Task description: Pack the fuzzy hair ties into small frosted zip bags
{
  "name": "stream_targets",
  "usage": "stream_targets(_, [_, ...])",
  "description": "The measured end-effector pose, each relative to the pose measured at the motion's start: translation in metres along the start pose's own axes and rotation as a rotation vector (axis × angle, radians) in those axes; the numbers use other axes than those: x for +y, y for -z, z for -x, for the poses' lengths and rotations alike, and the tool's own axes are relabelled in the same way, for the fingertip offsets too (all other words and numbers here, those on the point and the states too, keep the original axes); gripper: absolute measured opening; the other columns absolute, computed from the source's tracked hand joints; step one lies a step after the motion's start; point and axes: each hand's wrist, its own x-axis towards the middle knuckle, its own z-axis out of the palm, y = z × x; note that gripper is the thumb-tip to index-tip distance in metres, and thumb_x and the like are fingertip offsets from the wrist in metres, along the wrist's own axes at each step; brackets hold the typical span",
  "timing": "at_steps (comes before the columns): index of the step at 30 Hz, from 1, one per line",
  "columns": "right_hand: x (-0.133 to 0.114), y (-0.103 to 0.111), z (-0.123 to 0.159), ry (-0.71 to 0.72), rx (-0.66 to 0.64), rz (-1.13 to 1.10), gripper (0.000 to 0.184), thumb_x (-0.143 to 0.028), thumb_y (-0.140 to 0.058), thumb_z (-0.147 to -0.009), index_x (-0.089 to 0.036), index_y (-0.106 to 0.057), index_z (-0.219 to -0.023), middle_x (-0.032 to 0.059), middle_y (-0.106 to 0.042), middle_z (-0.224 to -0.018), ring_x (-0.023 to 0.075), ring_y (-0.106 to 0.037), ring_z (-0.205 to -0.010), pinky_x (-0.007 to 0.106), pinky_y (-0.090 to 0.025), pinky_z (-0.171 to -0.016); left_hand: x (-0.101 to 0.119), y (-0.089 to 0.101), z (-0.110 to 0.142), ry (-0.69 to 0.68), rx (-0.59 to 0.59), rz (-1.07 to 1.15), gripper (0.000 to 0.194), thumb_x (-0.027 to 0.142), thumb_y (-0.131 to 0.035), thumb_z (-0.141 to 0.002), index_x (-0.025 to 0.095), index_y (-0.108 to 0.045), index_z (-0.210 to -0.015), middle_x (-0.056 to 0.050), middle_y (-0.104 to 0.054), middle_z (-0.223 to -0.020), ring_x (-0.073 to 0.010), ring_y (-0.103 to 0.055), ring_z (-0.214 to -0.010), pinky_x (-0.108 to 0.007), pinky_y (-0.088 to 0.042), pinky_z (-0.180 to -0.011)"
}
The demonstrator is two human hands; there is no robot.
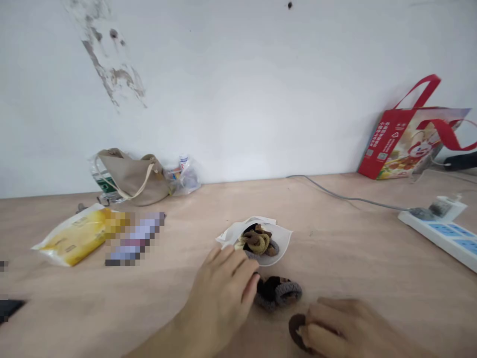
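My right hand (345,325) is closed on a dark brown hair tie (297,332) at the lower right, slightly smeared by motion. My left hand (223,286) is palm down, fingers loosely bent and apart, its thumb against a small group of dark and grey hair ties (278,293) on the table; some fingertips are hidden. Just beyond it, a white pouch (285,243) lies with its mouth facing me. Several brown, mustard and grey hair ties (258,242) show in the mouth of the pouch.
A wooden table (208,211) meets a white wall. At left are a yellow packet (84,233), a pale purple item (136,238), a beige bag (130,171) and a clear plastic bag (186,176). A red shopping bag (402,139) and white power strip (443,236) with a grey cable (346,198) are right.
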Motion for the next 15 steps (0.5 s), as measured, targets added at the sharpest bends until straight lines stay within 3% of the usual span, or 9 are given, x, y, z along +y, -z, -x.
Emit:
stream_targets(3, [0.011, 0.02, -0.019, -0.133, 0.142, 0.004, 0.018, -0.009, -0.042, -0.086, -0.022, -0.054, -0.085, 0.0, -0.062, -0.08, 0.014, -0.058, -0.066, 0.024, -0.042, -0.057, 0.007, -0.012, 0.02, -0.011, -0.135, 0.051, 0.006, 0.015, -0.058, -0.075, 0.02, -0.058, -0.072, 0.0, -0.062, -0.072, -0.0176, -0.054, -0.068, -0.032, -0.038, -0.065])
stream_targets(6, [0.019, 0.03, -0.036, -0.177, 0.288, -0.018, 0.02, -0.008, -0.041, -0.087, -0.021, -0.056, -0.091, 0.0052, -0.061, -0.102, 0.0172, -0.059, -0.088, 0.028, -0.045, -0.073, 0.011, -0.024, 0.031, 0.012, -0.179, 0.052, 0.009, 0.017, -0.064, -0.07, 0.021, -0.059, -0.077, 0.001, -0.063, -0.074, -0.0182, -0.055, -0.069, -0.031, -0.037, -0.064])
stream_targets(10, [0.017, 0.015, -0.037, -0.227, 0.135, -0.038, 0.019, -0.006, -0.049, -0.08, -0.022, -0.057, -0.087, 0.0003, -0.064, -0.085, 0.0165, -0.06, -0.074, 0.026, -0.044, -0.064, 0.01, -0.027, 0.032, 0.001, -0.188, 0.048, 0.014, 0.011, -0.063, -0.067, 0.021, -0.059, -0.076, 0.003, -0.064, -0.072, -0.0167, -0.054, -0.066, -0.03, -0.036, -0.063])
stream_targets(15, [0.013, -0.009, -0.022, -0.313, -0.048, -0.046, 0.031, 0.002, -0.05, -0.068, -0.023, -0.057, -0.085, -0.0019, -0.064, -0.085, 0.0166, -0.061, -0.07, 0.024, -0.039, -0.056, 0.011, -0.001, 0.017, -0.014, -0.157, 0.129, 0.009, 0.012, -0.058, -0.066, 0.02, -0.055, -0.064, 0.004, -0.059, -0.061, -0.0145, -0.051, -0.06, -0.029, -0.034, -0.059])
